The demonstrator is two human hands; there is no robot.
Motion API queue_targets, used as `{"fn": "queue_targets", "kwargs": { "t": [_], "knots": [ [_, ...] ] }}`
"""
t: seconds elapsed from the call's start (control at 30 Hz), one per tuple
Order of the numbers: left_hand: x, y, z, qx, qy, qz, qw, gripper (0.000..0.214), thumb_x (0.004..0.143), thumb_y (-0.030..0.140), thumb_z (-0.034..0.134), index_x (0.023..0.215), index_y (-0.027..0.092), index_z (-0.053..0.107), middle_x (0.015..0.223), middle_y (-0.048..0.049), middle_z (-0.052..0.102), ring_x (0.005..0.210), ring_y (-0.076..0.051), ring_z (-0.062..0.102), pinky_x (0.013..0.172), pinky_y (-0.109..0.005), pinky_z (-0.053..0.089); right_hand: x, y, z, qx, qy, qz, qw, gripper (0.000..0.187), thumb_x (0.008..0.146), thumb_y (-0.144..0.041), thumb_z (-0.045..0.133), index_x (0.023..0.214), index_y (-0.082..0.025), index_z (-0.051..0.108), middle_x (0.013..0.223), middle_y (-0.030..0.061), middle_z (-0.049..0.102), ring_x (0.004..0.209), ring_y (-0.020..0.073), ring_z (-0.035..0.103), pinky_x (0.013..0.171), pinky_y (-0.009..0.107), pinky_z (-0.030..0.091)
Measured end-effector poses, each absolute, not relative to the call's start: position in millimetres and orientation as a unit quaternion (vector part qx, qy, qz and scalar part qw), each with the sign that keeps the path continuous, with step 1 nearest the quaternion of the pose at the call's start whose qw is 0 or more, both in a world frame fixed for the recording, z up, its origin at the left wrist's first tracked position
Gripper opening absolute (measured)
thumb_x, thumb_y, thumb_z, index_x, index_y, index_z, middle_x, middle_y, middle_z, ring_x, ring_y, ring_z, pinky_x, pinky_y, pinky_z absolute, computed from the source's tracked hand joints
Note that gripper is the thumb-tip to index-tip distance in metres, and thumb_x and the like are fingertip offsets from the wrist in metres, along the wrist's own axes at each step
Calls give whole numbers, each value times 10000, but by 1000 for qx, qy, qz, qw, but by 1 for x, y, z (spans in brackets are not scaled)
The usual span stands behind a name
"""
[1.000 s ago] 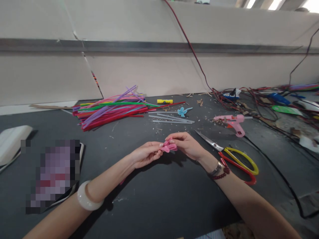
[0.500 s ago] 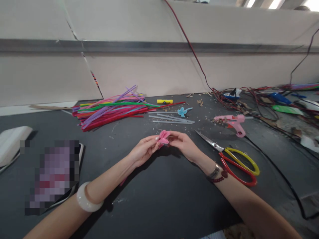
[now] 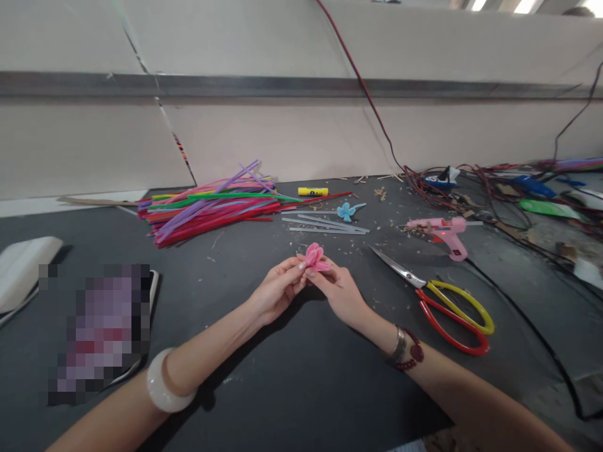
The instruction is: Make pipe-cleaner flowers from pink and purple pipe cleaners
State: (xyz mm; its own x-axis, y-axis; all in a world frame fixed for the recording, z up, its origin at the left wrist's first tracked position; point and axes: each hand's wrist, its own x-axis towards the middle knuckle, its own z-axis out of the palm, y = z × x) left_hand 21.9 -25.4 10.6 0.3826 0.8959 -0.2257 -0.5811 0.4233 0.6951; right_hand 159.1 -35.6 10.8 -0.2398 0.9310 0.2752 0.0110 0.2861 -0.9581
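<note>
Both hands meet over the middle of the dark table. My left hand (image 3: 274, 290) and my right hand (image 3: 337, 288) pinch a small pink pipe-cleaner flower (image 3: 313, 257) between their fingertips, its looped petals pointing up. A white bangle sits on my left wrist, and a watch with a red bead bracelet on my right. A heap of coloured pipe cleaners (image 3: 207, 206) lies behind the hands to the left.
Scissors with red and yellow handles (image 3: 443, 300) lie right of my hands. A pink glue gun (image 3: 443, 231), a blue pipe-cleaner flower (image 3: 347, 210), clear glue sticks (image 3: 325, 225) and a yellow tube (image 3: 312, 191) lie farther back. A phone (image 3: 106, 329) lies at the left. Cables (image 3: 475, 188) tangle at the right.
The hands have turned the pink flower upright and lifted it slightly. My right hand rotated, so its fingers now grip from below.
</note>
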Motion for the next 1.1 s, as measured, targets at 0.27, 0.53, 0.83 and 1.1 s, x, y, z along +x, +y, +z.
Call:
{"fn": "queue_targets", "kwargs": {
  "t": [0.27,0.53,0.83,1.1],
  "knots": [
    [18,-24,15,203,319,410,830,85,784,29,545,760,94,595,600,11,605,489,-16,590,518,-53,496,162,-37,21,-352,-621,499,492,102,771,-286,576,806,-218,643,851,0,605,832,133,575,787,268,444],
    [14,-28,20,197,331,355,852,68,761,44,589,793,103,587,588,25,584,468,-25,603,463,-38,494,166,-39,28,-349,-651,462,491,177,761,-337,591,658,-203,642,817,13,563,803,142,543,766,281,429],
    [-3,-8,20,388,356,346,777,166,710,222,666,835,118,635,683,-22,640,562,-69,617,545,-131,501,173,-30,30,-394,-605,466,512,219,737,-397,597,652,-216,687,762,16,650,757,163,577,737,307,442],
    [-32,9,70,773,488,231,333,112,651,267,656,702,185,713,689,-23,692,655,-164,607,614,-221,429,193,0,10,-481,-503,465,547,197,697,-366,643,728,-179,698,776,45,676,761,164,585,764,314,423]
  ]
}}
